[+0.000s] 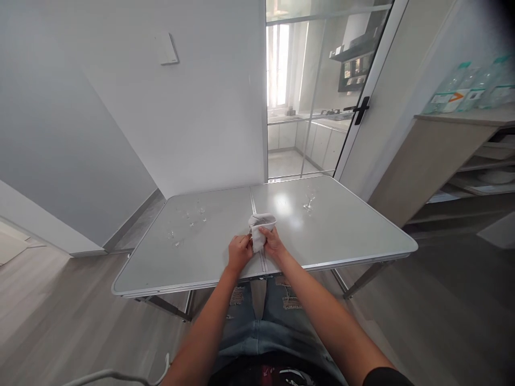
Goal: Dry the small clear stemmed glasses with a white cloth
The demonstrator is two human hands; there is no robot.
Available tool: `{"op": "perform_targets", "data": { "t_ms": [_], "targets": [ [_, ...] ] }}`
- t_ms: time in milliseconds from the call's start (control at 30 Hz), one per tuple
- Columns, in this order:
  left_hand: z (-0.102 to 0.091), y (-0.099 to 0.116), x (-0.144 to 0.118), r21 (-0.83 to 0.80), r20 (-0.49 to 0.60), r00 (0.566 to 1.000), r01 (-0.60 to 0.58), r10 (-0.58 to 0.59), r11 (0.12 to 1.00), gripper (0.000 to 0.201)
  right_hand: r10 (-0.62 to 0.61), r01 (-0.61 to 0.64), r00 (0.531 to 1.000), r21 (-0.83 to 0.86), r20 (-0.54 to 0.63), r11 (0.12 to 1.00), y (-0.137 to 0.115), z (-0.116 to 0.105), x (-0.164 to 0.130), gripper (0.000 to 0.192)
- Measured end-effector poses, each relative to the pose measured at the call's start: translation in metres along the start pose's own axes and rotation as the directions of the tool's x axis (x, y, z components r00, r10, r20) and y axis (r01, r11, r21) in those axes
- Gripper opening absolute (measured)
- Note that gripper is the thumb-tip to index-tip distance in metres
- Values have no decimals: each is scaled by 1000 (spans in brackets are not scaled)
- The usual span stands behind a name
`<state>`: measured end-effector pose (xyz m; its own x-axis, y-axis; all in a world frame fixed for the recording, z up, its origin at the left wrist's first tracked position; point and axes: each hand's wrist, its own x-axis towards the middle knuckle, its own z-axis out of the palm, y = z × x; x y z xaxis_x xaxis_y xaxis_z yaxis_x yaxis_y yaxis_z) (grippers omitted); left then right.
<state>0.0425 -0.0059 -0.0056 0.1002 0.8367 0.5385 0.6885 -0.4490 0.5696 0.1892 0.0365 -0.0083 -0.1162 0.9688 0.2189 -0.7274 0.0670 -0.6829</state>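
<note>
Both hands, left hand [239, 252] and right hand [272, 240], grip one white cloth [259, 228]; one wine glass [309, 200] stands apart on the surface [346, 230].

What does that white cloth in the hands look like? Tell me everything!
The white cloth looks soft and crumpled, bunched into a small bundle with a rounded, open-looking top. It sits above the middle seam of the grey folding table. The right hand pinches its side; the left hand touches its lower left edge. Anything wrapped inside is hidden.
</note>
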Motion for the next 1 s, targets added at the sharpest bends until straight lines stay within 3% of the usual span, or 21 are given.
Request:
{"op": "perform_targets", "data": {
  "t_ms": [133, 267, 367, 433, 500, 567, 667, 767, 833, 900, 1000],
  "targets": [
    [-4, -5, 4, -278, 109, 990, 115, -88, 954, 34, 36, -35, 999, -45, 40, 998, 1, -2, 0, 39],
    [-9, -8, 8, -559, 328, 920, 373, -216, 741, 55, 87, -81, 991, -56, 104, 995, 1, -3, -1, 48],
    [-14, -10, 11, -652, 500, 845, 512, -190, 560, 60, 126, -118, 978, -58, 167, 991, 0, -6, -4, 52],
    [-16, -10, 11, -666, 573, 805, 566, -153, 486, 60, 161, -150, 965, -68, 209, 986, -2, -7, -6, 55],
    [-15, -9, 9, -666, 563, 812, 555, -153, 498, 58, 175, -163, 957, -71, 230, 984, -4, -7, -6, 54],
    [-13, -8, 7, -643, 473, 863, 476, -177, 600, 56, 144, -134, 971, -61, 191, 989, -6, -3, -6, 50],
    [-8, -5, 3, -521, 267, 942, 317, -201, 792, 47, 50, -53, 998, -79, -47, 995, -3, 12, -3, 40],
    [-5, -4, 0, -417, 116, 976, 218, -186, 882, 36, -55, -6, 921, -156, -385, 988, 6, 29, -1, 38],
    [-4, -5, -1, -421, 92, 977, 211, -190, 882, 33, -107, 6, 873, -208, -476, 978, 9, 37, 0, 38],
    [-3, -6, 0, -472, 110, 970, 244, -218, 847, 33, -72, -18, 914, -217, -399, 976, 6, 38, 2, 37],
    [-3, -9, 2, -534, 167, 953, 304, -254, 789, 41, 81, -98, 992, -187, -98, 978, -7, 28, 8, 35]
  ]
}}
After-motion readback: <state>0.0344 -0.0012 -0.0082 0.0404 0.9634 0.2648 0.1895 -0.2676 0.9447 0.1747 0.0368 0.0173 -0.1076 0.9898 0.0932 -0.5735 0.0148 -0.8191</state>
